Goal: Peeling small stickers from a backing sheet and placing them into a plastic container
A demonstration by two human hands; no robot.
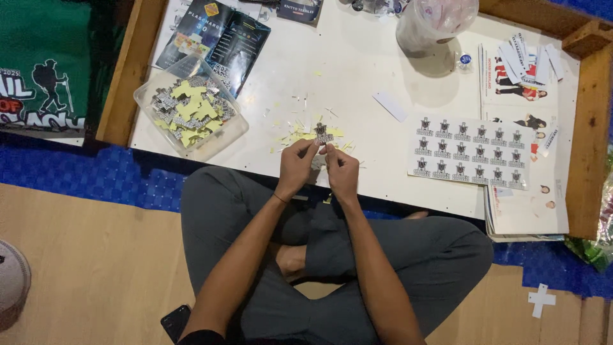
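1. The left hand [297, 163] and right hand [341, 169] are meeting at the near edge of the bench [357, 70], a low white board with a raised wooden rim.
2. Both hands are pinching one small die-cut sticker [321, 134], a flat paper piece with a dark crest-shaped print; it is standing up just above the fingertips, between the two hands.
3. Yellow backing scraps [300, 136], thin and jagged, are lying scattered on the bench just beyond the hands.
4. A clear plastic container [191, 108], shallow and rectangular, is sitting to the left, holding a heap of cut stickers and yellow offcuts.
5. A printed sticker sheet [471, 152], flat and glossy, with rows of the same crest, is lying to the right, well apart from the hands.
6. A translucent plastic jar [434, 25] is standing at the far side.
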